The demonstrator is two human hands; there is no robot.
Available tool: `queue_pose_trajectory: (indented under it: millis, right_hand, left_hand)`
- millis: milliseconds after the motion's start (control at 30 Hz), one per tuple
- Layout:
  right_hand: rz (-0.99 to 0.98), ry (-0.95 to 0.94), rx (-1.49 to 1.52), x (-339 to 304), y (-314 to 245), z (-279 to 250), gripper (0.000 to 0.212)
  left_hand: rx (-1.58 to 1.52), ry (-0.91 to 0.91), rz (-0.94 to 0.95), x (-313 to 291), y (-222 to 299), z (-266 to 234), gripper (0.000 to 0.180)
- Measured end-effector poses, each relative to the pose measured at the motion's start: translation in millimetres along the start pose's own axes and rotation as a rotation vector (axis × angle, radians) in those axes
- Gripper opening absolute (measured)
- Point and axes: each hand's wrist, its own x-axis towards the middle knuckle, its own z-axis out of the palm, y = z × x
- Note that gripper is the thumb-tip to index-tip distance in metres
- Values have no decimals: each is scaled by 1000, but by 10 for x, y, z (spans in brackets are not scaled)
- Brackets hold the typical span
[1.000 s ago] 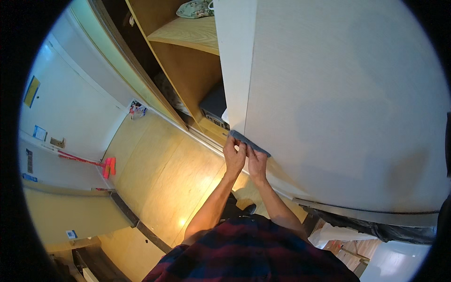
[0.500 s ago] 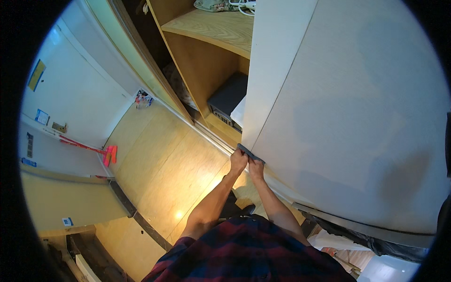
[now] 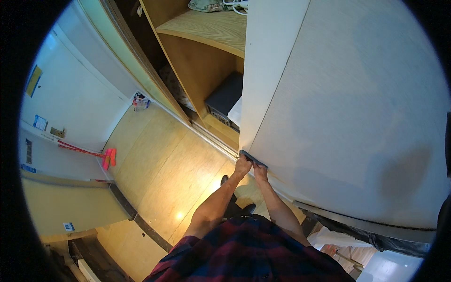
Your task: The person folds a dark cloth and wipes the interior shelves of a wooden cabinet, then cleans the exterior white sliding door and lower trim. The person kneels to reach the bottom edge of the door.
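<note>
A folded dark grey cloth [image 3: 254, 159] is pressed against the large white door panel [image 3: 347, 103], low down near its left edge. Both my hands grip it side by side. My left hand [image 3: 243, 166] is closed on its left end, by the panel's corner next to the sliding track. My right hand [image 3: 260, 173] is closed on the cloth just to the right. Most of the fingertips are hidden behind the knuckles and the cloth.
Left of the panel stands an open wooden cabinet [image 3: 188, 61] with a black box [image 3: 226, 97] inside. A metal floor track [image 3: 209, 137] runs along its front. A red-handled broom with a pink head [image 3: 109, 158] lies by the white door [image 3: 70, 89] at far left.
My hands and the cloth have slid slightly down and to the right, along the panel's lower left part. The whole view has shifted a little.
</note>
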Motion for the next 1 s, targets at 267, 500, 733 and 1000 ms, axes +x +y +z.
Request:
queue_pose_trajectory:
  millis: [267,500,733,1000]
  right_hand:
    - [35,66,96,-226,-94,-202,51]
    - [185,141,58,-260,697,-556,49]
    - [213,281,161,-685,962,-1125,33]
    - [-209,513,281,-1303,-36,-1484,24]
  left_hand:
    - [71,-53,-48,-29,-36,237,49]
    - [47,-165,-22,-235,-67,768,51]
    - [137,-307,39,-597,200,1121,45]
    - [32,-202,447,-1148,1109,595,32]
